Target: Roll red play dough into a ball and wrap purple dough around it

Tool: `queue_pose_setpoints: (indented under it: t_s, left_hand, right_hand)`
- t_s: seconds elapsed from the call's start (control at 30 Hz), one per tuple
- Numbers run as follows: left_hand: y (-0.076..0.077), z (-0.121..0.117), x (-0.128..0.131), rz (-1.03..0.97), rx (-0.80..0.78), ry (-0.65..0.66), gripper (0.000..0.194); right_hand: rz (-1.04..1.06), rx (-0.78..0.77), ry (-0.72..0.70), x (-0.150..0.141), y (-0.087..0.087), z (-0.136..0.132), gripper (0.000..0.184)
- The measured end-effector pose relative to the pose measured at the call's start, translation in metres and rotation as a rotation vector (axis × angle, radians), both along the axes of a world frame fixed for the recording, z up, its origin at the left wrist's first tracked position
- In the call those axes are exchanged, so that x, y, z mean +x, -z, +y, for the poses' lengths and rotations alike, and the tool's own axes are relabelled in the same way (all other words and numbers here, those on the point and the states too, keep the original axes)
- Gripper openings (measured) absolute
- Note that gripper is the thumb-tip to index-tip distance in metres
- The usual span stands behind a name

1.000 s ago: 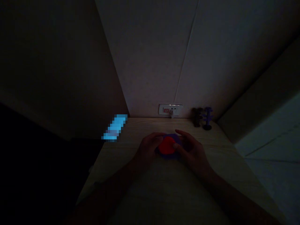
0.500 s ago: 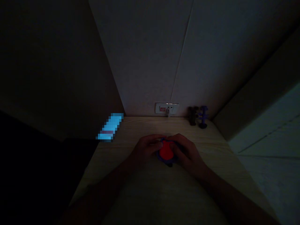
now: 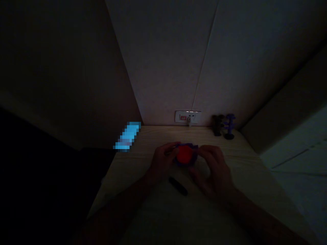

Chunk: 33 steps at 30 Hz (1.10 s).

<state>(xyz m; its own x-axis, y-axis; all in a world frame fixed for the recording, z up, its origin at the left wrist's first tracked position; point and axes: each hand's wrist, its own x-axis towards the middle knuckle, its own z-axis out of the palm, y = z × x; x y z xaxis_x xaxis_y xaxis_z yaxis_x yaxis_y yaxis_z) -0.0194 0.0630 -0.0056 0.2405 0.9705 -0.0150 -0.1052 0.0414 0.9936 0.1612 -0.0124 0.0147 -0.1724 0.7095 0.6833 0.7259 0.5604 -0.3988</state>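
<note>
Two hands meet around a red-and-purple round piece point(image 3: 184, 154) above a dim wooden surface point(image 3: 245, 163).
The left hand point(image 3: 161, 162) pinches its left edge between thumb and fingers; the right hand point(image 3: 220, 172) is spread, thumb well apart from the fingers, at the right edge, and whether it touches is too dark to tell. A dark stick-like piece point(image 3: 178, 186) lies loose on the near side. With the left hand possibly the only firm hold, a push from the right could twist the round piece free, and a dropped wrist or sleeve could brush the stick-like piece away in this poor light.
</note>
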Motion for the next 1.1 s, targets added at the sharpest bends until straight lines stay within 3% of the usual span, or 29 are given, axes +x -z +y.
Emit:
queue_pose_setpoints:
  t_s: [0.1,0.23,0.37,0.47,0.53,0.67,0.83,1.1]
  left_hand:
    - [-0.002,0.003,-0.003,0.021,0.017,-0.095,0.041]
    - [-0.005,0.003,-0.003,-0.004,-0.034,-0.140,0.038]
    - [-0.003,0.003,-0.002,-0.068,-0.097,-0.137,0.040]
    - [0.001,0.006,-0.002,-0.119,-0.119,-0.163,0.041]
    - [0.002,0.008,-0.003,-0.166,-0.122,-0.195,0.042]
    - [0.002,0.010,-0.004,-0.235,-0.159,-0.264,0.044]
    - [0.003,0.008,-0.003,-0.188,-0.123,-0.244,0.043]
    - [0.002,0.006,0.000,-0.158,-0.120,-0.169,0.041]
  right_hand:
    - [-0.216,-0.067,-0.271,-0.014,0.002,-0.017,0.042]
    - [-0.371,-0.268,-0.326,-0.028,0.013,-0.022,0.010]
    - [-0.292,-0.325,-0.364,-0.024,0.012,-0.016,0.004]
    - [-0.174,-0.285,-0.302,-0.007,0.004,-0.007,0.006]
    - [-0.085,-0.277,-0.124,0.008,0.001,0.003,0.007]
    - [0.043,-0.415,0.235,0.035,0.009,0.024,0.012]
    - [-0.085,-0.469,0.252,0.041,0.024,0.037,0.014]
    - [-0.110,-0.442,0.259,0.038,0.022,0.034,0.030]
